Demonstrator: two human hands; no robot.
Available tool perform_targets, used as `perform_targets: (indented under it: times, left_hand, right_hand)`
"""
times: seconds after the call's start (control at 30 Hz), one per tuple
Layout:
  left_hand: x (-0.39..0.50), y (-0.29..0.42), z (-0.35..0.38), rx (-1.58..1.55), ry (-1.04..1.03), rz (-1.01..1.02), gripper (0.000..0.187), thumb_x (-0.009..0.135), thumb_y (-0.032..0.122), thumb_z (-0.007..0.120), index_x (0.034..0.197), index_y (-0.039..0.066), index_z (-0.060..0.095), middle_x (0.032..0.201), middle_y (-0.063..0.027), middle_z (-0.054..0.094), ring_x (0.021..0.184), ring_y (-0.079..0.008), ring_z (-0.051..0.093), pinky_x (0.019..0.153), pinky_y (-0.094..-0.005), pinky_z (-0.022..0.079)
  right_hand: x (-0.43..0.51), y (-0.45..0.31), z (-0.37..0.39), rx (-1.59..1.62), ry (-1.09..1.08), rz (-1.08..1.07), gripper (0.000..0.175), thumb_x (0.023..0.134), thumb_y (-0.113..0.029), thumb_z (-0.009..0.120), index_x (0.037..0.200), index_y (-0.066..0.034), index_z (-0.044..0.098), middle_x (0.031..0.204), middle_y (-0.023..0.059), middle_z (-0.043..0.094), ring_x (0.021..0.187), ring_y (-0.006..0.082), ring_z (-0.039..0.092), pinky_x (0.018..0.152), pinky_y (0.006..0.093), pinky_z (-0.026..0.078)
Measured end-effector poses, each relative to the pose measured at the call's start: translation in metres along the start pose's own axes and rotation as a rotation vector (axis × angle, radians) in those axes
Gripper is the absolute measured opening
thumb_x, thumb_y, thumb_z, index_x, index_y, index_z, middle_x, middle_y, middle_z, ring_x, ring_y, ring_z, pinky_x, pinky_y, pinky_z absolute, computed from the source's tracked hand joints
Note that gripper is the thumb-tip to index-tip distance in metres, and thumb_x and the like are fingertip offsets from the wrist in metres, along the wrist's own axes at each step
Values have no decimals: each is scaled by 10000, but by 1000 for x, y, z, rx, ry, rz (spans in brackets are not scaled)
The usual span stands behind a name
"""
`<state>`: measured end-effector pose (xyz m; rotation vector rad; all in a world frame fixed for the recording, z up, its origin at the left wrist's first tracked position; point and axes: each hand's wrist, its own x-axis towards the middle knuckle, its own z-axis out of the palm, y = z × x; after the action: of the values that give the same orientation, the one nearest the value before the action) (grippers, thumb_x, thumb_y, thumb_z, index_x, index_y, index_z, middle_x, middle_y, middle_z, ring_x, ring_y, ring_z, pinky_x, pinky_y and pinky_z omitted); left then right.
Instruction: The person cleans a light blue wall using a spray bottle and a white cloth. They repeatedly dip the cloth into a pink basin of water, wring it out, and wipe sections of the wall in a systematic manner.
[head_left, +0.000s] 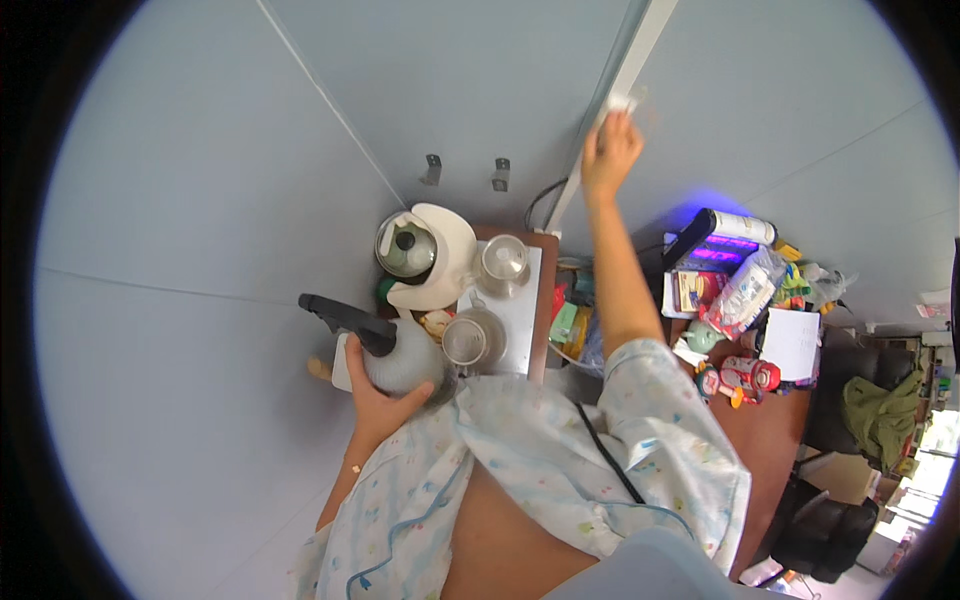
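Observation:
My left hand (386, 405) grips a translucent spray bottle (409, 356) with a black trigger head (349, 319), held low in front of my shirt. Stretched up along the wall, my right hand (613, 154) pinches a white wad (621, 103), perhaps tissue or cloth; blur hides its exact kind. The wad touches a white cable trunking strip (641, 56) that runs up the grey-blue wall (495, 75). Behind the bottle, a glass pitcher (476, 341) and a second clear vessel (505, 266) stand on a small side table (551, 281).
A cream appliance with a glass kettle (407, 244) sits at the table's back left. Two metal brackets (501, 174) jut from the wall. A bin (574, 345) stands right of the table. The brown desk (769, 450) carries a purple-lit device (720, 247), a red bottle (750, 373) and a teapot (703, 337).

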<state>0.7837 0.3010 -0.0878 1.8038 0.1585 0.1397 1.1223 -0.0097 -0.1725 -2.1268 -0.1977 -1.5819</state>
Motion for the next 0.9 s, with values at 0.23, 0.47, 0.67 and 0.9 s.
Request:
perform_targets:
  times: [0.23, 0.47, 0.67, 0.9]
  left_hand:
    - [-30, 9, -6, 133, -42, -114, 1085, 579, 216, 856, 1400, 10, 178, 1312, -149, 356, 1217, -256, 384, 1032, -383, 315]
    - [-53, -4, -13, 116, 76, -76, 1046, 594, 229, 845, 1395, 26, 202, 1317, -137, 337, 1230, -258, 364, 1029, -396, 315]
    - [-68, -14, -15, 34, 119, -172, 1027, 587, 236, 848, 1377, 32, 224, 1289, -125, 348, 1224, -248, 363, 1036, -387, 296]
    - [-79, -16, -24, 118, 175, -212, 1016, 569, 213, 848, 1366, 24, 247, 1287, -121, 357, 1231, -253, 361, 1040, -385, 293]
  right_hand:
    - [-177, 42, -49, -282, -1112, 719, 371, 793, -65, 597, 1163, -86, 603, 1153, 102, 601, 1098, 311, 514, 889, 384, 457]
    - [-86, 31, -42, -153, -243, -38, 442, 749, -68, 650, 1184, -114, 592, 1179, 35, 572, 1080, 290, 517, 873, 418, 470]
    - [-106, 48, -5, -89, -459, -268, 344, 747, -41, 640, 1085, -105, 649, 1091, 28, 576, 988, 261, 560, 776, 375, 497]
    - [-194, 83, -5, -96, -845, 551, 287, 731, -56, 647, 1017, -77, 654, 1055, 75, 601, 949, 283, 562, 825, 382, 478]
